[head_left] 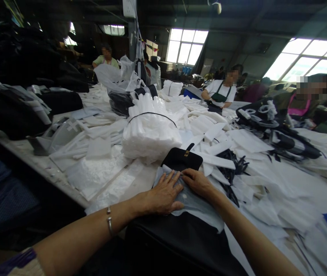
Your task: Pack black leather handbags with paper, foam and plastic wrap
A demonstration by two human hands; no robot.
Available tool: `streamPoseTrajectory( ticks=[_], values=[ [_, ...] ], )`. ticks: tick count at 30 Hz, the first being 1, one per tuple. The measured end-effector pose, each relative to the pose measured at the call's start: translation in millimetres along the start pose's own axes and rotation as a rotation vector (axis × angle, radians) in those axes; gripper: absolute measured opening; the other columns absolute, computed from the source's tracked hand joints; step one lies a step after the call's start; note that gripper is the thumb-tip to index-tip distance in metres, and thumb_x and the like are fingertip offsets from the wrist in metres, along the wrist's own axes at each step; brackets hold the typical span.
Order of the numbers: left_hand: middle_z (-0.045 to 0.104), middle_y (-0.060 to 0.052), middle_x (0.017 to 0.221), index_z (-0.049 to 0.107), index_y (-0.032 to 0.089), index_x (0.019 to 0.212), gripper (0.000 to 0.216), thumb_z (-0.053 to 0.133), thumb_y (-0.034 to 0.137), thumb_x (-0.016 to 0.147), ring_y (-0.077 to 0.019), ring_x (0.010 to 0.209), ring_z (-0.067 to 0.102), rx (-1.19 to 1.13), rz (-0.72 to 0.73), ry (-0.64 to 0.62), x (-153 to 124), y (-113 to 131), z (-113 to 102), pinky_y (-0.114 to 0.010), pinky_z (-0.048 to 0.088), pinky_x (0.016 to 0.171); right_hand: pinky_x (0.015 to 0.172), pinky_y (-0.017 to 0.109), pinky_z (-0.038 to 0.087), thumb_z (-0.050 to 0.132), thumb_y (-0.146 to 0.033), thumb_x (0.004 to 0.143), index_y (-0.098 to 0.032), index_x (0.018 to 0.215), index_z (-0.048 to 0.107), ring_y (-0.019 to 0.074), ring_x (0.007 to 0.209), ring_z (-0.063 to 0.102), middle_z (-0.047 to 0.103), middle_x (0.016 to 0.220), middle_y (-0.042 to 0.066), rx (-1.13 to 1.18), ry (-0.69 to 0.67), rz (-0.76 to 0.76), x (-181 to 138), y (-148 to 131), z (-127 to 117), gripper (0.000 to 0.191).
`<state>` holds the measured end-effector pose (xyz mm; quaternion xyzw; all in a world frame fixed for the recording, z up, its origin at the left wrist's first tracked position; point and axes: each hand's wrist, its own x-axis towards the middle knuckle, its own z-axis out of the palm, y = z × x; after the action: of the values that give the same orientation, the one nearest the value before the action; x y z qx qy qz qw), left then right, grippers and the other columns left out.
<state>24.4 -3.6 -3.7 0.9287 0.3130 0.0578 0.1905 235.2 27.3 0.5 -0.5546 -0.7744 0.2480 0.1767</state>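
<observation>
My left hand lies flat with fingers spread on a pale thin sheet that covers a black bag in front of me. My right hand rests beside it on the same sheet, fingers bent and pressing down near the sheet's top edge. Just beyond my fingertips a black flap with a small gold clasp sticks out from under the sheet. A silver bracelet sits on my left wrist.
A strapped bundle of white foam pieces stands behind the flap. White sheets and strips litter the long table. Black bags are piled at the left. Other people sit at the far side and right.
</observation>
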Motion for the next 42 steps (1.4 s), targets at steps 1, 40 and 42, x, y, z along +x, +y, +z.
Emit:
streamPoseTrajectory(
  ticks=[1, 40, 42],
  values=[
    [0.013, -0.022, 0.161, 0.041, 0.015, 0.141, 0.063, 0.054, 0.051, 0.091, -0.0383, 0.149, 0.005, 0.001, -0.002, 0.000, 0, 0, 1, -0.059, 0.017, 0.117, 0.087, 0.034, 0.049, 0.051, -0.022, 0.087, -0.022, 0.103, 0.070, 0.0215, 0.095, 0.066, 0.073, 0.102, 0.006, 0.032, -0.010, -0.008, 0, 0, 0, 0.025],
    [0.045, -0.019, 0.148, 0.041, 0.012, 0.141, 0.061, 0.055, 0.043, 0.091, -0.0334, 0.130, 0.048, -0.038, 0.056, 0.068, 4, 4, 0, -0.045, 0.032, 0.111, 0.090, 0.038, 0.056, 0.069, -0.030, 0.081, -0.027, 0.102, 0.074, 0.0238, 0.097, 0.071, 0.076, 0.105, 0.003, 0.123, 0.275, -0.087, -60, -25, 2, 0.021],
    [0.050, -0.020, 0.143, 0.047, 0.011, 0.137, 0.055, 0.053, 0.042, 0.092, -0.0335, 0.127, 0.051, -0.030, 0.072, 0.067, 4, 3, 1, -0.047, 0.030, 0.112, 0.091, 0.038, 0.056, 0.069, -0.028, 0.081, -0.026, 0.100, 0.074, 0.0237, 0.099, 0.070, 0.075, 0.107, 0.005, 0.060, 0.294, -0.155, -59, -24, 1, 0.020]
  ],
)
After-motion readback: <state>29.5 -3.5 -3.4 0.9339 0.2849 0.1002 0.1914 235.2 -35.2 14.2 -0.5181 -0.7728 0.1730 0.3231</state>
